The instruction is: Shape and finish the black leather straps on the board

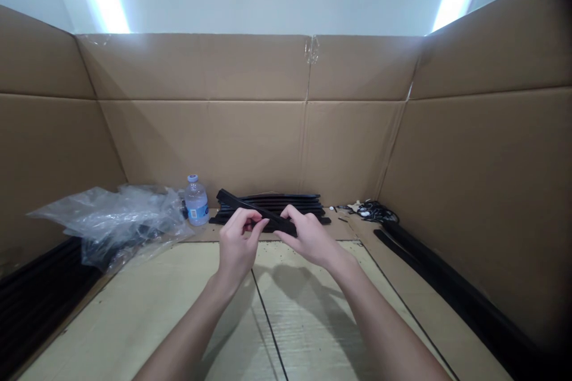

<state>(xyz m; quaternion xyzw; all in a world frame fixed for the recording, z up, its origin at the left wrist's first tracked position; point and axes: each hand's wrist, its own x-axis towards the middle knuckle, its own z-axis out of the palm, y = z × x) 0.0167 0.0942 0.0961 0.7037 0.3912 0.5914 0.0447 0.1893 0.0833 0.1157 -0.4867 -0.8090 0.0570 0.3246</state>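
Note:
A long black strip [232, 199] is held above the cardboard-covered table [313, 321], slanting up toward the far left. My left hand [236, 244] pinches it from below near its middle. My right hand [308, 238] grips its near end, fingers curled over it. Just behind the hands lies a flat stack of similar black strips [295, 202] against the back cardboard wall.
A small water bottle [196, 201] stands left of the stack, beside crumpled clear plastic bags [111, 217]. Black strips lie along the left edge [40, 291] and the right wall [447, 285]. A tangle of small black and white parts [373, 211] sits at back right. Cardboard walls [268, 107] enclose three sides.

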